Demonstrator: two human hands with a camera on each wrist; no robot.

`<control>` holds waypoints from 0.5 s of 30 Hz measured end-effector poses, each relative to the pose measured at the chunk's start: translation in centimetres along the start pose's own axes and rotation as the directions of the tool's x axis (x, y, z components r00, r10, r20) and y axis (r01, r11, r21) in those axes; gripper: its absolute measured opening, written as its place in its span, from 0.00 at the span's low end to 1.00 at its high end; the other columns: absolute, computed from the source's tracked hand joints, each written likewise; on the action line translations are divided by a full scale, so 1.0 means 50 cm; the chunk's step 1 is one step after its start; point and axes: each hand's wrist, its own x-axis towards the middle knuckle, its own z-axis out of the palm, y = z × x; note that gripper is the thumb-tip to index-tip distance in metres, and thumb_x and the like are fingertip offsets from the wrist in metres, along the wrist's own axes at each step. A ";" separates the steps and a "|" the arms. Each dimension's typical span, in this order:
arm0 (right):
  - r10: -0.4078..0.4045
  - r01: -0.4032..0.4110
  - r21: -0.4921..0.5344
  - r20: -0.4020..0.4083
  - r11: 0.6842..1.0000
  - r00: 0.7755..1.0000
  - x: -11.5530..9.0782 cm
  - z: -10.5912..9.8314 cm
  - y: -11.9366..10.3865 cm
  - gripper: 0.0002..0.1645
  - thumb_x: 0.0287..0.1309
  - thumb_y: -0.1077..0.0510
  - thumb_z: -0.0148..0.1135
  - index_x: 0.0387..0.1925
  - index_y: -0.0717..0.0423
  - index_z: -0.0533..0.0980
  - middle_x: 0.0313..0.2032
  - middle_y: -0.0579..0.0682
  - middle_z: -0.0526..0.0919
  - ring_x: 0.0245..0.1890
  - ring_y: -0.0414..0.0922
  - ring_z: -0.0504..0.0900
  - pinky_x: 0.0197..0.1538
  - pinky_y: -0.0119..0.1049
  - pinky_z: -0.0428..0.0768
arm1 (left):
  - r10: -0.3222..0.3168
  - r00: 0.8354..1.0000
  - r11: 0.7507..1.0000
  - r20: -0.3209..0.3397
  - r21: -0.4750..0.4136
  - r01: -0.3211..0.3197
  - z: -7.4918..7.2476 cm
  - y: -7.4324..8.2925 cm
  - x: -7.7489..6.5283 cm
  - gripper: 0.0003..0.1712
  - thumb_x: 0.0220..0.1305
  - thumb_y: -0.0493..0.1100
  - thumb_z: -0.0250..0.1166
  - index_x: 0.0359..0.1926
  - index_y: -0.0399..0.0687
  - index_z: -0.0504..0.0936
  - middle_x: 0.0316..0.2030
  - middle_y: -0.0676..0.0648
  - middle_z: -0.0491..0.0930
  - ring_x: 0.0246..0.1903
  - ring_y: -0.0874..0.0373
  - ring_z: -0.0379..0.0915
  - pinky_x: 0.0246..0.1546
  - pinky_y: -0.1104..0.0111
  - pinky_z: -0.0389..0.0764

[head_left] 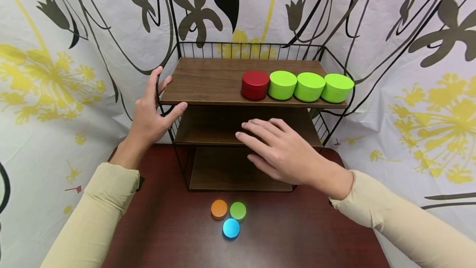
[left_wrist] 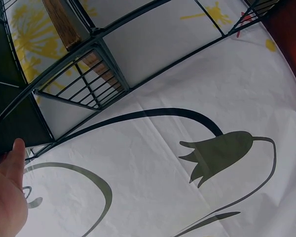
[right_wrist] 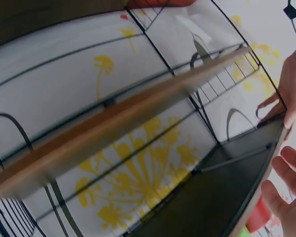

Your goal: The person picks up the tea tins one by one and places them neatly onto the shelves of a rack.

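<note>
- Left hand [head_left: 146, 115]: thumb and fingers grip the left corner of the three-tier shelf unit with brown boards and black wire frame [head_left: 212, 75]; fingertips partly hidden in the left wrist view.
- Right hand [head_left: 282, 152]: fingers extended, nothing held; it hides part of the middle and bottom boards.
- Right wrist view: blurred; red cylindrical container [head_left: 255, 85] mostly covered.
- Red container and three lime-green cylindrical containers [head_left: 282, 85]: in a row along the top board's front edge, ending at its right end; bare board lies left.
- Orange [head_left: 219, 209], green [head_left: 238, 211] and blue [head_left: 231, 228] round pieces: clustered before the unit; contact unclear.
</note>
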 end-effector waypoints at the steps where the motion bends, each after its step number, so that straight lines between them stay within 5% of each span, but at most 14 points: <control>1: 0.002 -0.002 0.004 0.005 1.000 1.000 -0.004 0.006 -0.003 0.29 0.69 0.50 0.58 0.67 0.56 0.70 0.64 0.58 0.74 0.66 0.55 0.70 0.59 0.54 0.70 | 0.001 1.000 1.000 -0.001 0.000 -0.001 0.000 0.000 0.000 0.49 0.61 0.53 0.70 0.77 0.53 0.55 0.65 0.49 0.74 0.61 0.46 0.73 0.61 0.51 0.69; 15: 0.032 -0.038 0.066 0.087 0.997 0.996 -0.054 0.089 -0.047 0.28 0.69 0.49 0.57 0.67 0.54 0.71 0.64 0.56 0.74 0.64 0.51 0.72 0.59 0.51 0.71 | 0.002 1.000 1.000 -0.012 -0.004 -0.002 0.001 0.002 0.000 0.49 0.60 0.53 0.70 0.77 0.52 0.56 0.65 0.49 0.74 0.60 0.46 0.74 0.60 0.51 0.69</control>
